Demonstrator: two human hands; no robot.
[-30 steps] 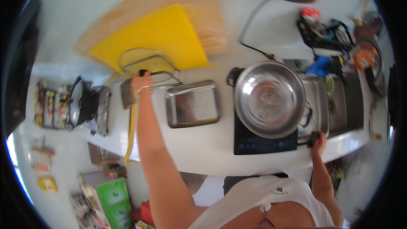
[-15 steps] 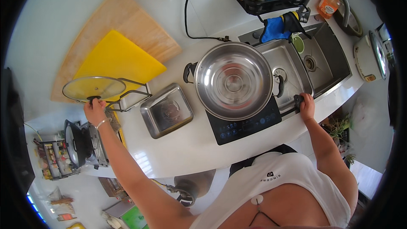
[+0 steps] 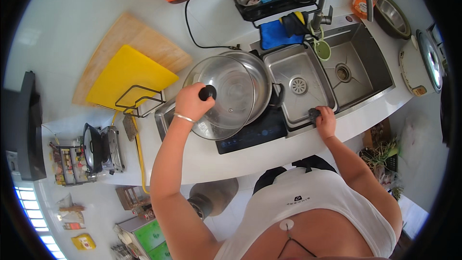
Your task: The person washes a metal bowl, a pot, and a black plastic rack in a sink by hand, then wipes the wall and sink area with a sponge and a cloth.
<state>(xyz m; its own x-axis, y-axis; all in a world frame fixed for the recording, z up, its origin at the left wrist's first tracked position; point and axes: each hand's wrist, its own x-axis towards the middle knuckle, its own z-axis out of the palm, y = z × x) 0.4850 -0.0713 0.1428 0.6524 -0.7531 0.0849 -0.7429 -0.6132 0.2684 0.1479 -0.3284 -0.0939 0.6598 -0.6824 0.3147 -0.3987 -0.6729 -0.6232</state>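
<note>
My left hand [image 3: 191, 103] grips the black knob of a glass lid [image 3: 226, 123]. The lid is over the left part of a wide steel pot [image 3: 260, 74], covering much of it from view; whether they touch I cannot tell. The pot stands on a black induction cooktop [image 3: 255, 137], with one dark handle toward the sink. My right hand [image 3: 327, 123] is closed around a dark grey scrubber [image 3: 314, 114] at the front edge of the steel sink [image 3: 299, 62].
A wire lid rack [image 3: 139, 100] stands before the yellow cutting board [image 3: 126, 74]. A rectangular steel tray [image 3: 162, 121] is partly hidden behind my left arm. A green cup [image 3: 322, 50] hangs at the sink divider, near blue cloth [image 3: 274, 34] and the faucet [image 3: 323, 0].
My left hand has carried the glass lid from the wire rack rightward over the pot. My right hand stays at the sink's front edge with the scrubber. The view has shifted.
</note>
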